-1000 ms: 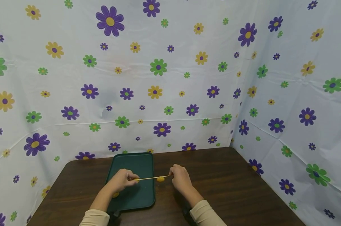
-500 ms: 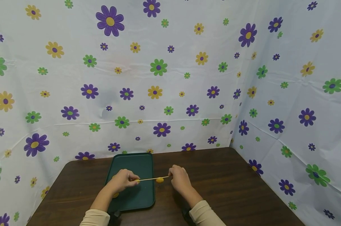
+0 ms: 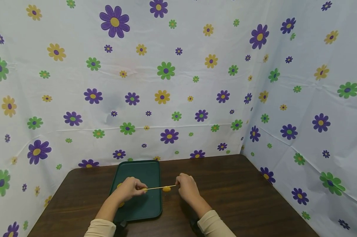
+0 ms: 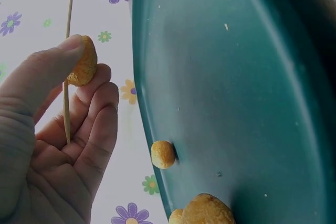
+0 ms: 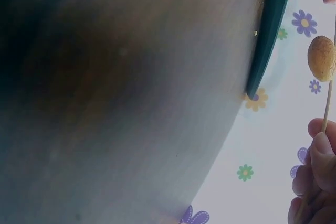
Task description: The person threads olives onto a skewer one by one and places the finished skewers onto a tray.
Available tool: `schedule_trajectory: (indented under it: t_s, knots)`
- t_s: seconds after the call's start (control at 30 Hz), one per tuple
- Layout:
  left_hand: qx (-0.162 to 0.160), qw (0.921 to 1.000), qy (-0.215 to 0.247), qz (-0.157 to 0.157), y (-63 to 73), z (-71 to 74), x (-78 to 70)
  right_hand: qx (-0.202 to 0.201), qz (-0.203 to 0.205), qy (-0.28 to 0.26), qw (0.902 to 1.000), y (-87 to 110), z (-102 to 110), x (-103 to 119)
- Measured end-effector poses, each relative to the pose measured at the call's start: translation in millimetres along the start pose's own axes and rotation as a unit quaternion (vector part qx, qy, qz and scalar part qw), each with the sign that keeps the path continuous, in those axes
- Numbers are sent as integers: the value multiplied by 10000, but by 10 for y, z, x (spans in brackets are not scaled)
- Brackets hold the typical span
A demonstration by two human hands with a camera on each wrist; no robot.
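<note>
By the left hand (image 3: 128, 189), a golden potato-like ball (image 4: 87, 65) is pinched near the pointed end of a wooden skewer (image 3: 154, 188); the other end is gripped by the right hand (image 3: 188, 188). A second ball (image 3: 166, 189) is threaded between them. Below, loose balls (image 4: 163, 155) are held in a green tray (image 3: 150, 209), placed on a dark wood-grain table (image 3: 240, 197) backed by flowered cloth (image 3: 184, 89).
</note>
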State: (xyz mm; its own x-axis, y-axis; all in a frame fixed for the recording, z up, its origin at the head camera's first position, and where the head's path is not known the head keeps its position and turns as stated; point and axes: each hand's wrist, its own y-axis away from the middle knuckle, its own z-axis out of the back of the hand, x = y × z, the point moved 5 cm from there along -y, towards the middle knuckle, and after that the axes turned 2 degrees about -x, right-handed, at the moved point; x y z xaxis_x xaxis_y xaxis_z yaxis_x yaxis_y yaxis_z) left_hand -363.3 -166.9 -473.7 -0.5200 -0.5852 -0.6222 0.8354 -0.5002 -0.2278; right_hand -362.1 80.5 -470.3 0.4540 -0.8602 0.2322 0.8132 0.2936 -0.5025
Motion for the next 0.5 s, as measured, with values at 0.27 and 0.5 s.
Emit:
schedule_trajectory:
  t_s: [0.27,0.5]
  knots:
    - [38,10000,-28,13,-17,-1,-46,24,-13,-72,10000,-7,1,7]
    - [37,9998,-84,188,-53,-11,-73,29,2,-88,10000,-7,-6,5]
